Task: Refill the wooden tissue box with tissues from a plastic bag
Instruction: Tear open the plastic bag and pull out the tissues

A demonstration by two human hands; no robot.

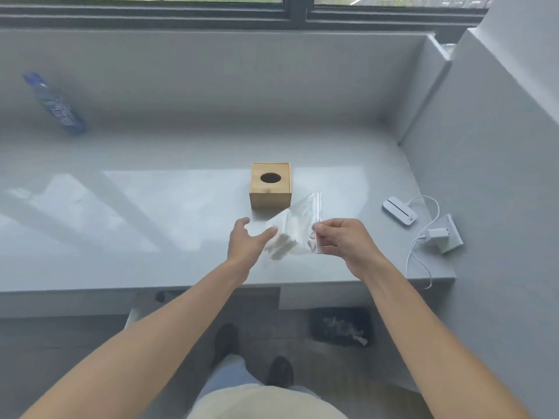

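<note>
Tissues in a clear zip-top plastic bag [298, 228], held just above the pale grey surface [151, 222] near its front edge.

Folded white tissues [279, 240] sit in the bag's lower left end. The right hand [343, 240] pinches the sealed strip at the bag's right side between curled fingers [319, 229]. The left hand [246, 240] has its fingers loosely spread, its thumb touching the tissue end; whether it supports the bag from below I cannot tell. Just behind the bag stands the square light-wood tissue box [270, 186], lid on, its oval hole dark. My judgement: the step in hand is opening the bag, best done by steadying the tissue end with the left hand, then parting the strip evenly so the stack stays square. Toward the right edge lie a white charger with cable [435, 234] and a white device [399, 211].
</note>
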